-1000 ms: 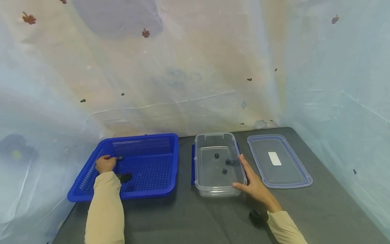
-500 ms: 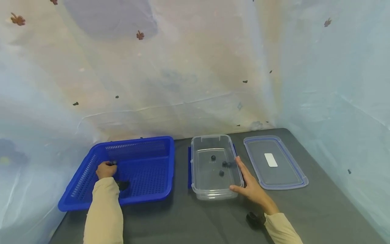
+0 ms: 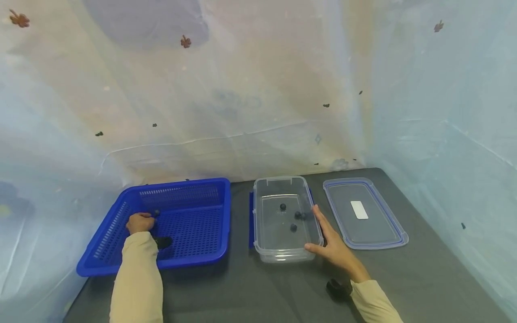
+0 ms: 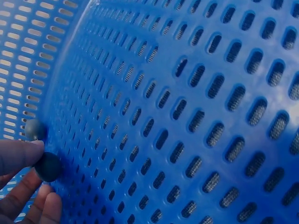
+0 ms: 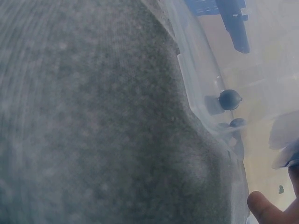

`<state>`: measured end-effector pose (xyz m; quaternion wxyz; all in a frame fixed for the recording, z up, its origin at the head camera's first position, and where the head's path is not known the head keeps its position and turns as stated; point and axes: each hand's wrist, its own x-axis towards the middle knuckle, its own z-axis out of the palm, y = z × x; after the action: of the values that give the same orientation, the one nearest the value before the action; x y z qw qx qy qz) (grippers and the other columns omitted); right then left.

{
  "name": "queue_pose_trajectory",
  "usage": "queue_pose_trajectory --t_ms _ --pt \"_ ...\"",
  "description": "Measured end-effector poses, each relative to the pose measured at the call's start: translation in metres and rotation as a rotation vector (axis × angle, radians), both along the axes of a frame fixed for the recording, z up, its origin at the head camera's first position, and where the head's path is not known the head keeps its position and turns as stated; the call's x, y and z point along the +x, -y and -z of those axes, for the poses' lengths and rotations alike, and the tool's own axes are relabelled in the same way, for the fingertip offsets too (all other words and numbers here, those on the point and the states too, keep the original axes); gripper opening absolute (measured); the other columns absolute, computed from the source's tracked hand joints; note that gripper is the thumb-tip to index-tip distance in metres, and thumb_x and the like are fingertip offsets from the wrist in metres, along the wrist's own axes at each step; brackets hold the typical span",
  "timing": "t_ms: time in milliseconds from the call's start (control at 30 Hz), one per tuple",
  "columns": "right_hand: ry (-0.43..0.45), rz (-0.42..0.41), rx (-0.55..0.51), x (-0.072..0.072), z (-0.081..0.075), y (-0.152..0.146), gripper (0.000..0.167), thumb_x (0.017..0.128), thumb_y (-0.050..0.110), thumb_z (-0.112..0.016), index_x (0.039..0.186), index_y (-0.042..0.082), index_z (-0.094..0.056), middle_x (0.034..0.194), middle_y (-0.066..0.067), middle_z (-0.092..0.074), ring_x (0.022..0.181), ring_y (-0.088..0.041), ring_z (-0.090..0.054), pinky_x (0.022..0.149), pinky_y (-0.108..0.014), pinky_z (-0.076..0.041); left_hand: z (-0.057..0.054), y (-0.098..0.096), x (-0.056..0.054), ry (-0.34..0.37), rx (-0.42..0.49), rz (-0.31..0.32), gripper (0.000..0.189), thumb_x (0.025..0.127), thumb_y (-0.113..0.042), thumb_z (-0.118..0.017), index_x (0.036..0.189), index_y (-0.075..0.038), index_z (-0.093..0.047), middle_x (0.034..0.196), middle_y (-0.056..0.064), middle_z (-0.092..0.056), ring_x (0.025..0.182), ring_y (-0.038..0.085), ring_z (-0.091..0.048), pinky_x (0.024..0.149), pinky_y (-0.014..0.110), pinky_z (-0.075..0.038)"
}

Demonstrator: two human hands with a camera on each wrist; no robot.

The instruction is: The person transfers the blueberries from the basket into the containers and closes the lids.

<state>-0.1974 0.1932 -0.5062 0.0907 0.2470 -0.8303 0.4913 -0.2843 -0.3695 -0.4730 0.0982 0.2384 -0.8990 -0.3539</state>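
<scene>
My left hand (image 3: pixel 140 223) is inside the blue perforated basket (image 3: pixel 224 224), near its left wall. In the left wrist view its thumb and fingers pinch a small dark round ball (image 4: pixel 48 166), much like a blueberry. A second, greyer ball (image 4: pixel 35 129) lies beside the thumb, against the basket wall. My right hand (image 3: pixel 337 251) has its fingers spread and straight, with thumb and fingertips at the right rim of a clear plastic box (image 3: pixel 278 255). Several dark balls (image 3: pixel 282 207) lie on the floor of that box.
A clear lid (image 3: pixel 379 233) with a blue seal and a white label lies right of the box on the dark grey table (image 3: pixel 242 296). A blue clip flap (image 3: pixel 251 220) hangs at the box's left side. Patterned sheeting (image 3: pixel 250 89) surrounds the table.
The whole scene shifts slightly left as the head view turns. My left hand shifts slightly around the balls at the basket's left side. The right hand keeps its place at the box.
</scene>
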Motion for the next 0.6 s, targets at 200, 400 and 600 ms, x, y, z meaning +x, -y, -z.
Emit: queue_pose_trajectory --t_ms 200,400,600 --pt "0.011 0.000 0.003 0.001 -0.001 -0.001 0.105 0.077 0.025 -0.079 0.156 0.009 -0.012 0.161 -0.014 -0.008 0.144 -0.036 -0.011 0.105 -0.066 -0.015 -0.009 -0.008 0.001 0.081 0.070 -0.065 0.033 0.083 -0.005 -0.068 0.110 0.012 -0.063 0.126 0.035 -0.050 0.123 0.056 -0.031 0.105 0.057 -0.026" --pt "0.004 -0.004 0.001 -0.001 0.000 -0.001 0.104 0.077 0.024 -0.079 0.156 0.009 -0.012 0.160 -0.016 -0.008 0.144 -0.036 -0.011 0.105 -0.066 -0.015 -0.018 -0.015 0.002 0.145 0.101 -0.086 0.018 0.082 -0.002 -0.072 0.098 0.007 -0.070 0.132 0.033 -0.046 0.127 0.054 -0.027 0.106 0.056 -0.026" --pt "0.007 -0.007 0.004 0.000 -0.002 -0.001 0.104 0.078 0.025 -0.079 0.156 0.009 -0.012 0.161 -0.006 -0.006 0.144 -0.035 -0.010 0.105 -0.066 -0.014 -0.021 -0.014 0.001 0.171 0.054 -0.063 0.013 0.084 -0.003 -0.071 0.093 0.005 -0.073 0.129 0.034 -0.047 0.125 0.056 -0.029 0.106 0.055 -0.028"
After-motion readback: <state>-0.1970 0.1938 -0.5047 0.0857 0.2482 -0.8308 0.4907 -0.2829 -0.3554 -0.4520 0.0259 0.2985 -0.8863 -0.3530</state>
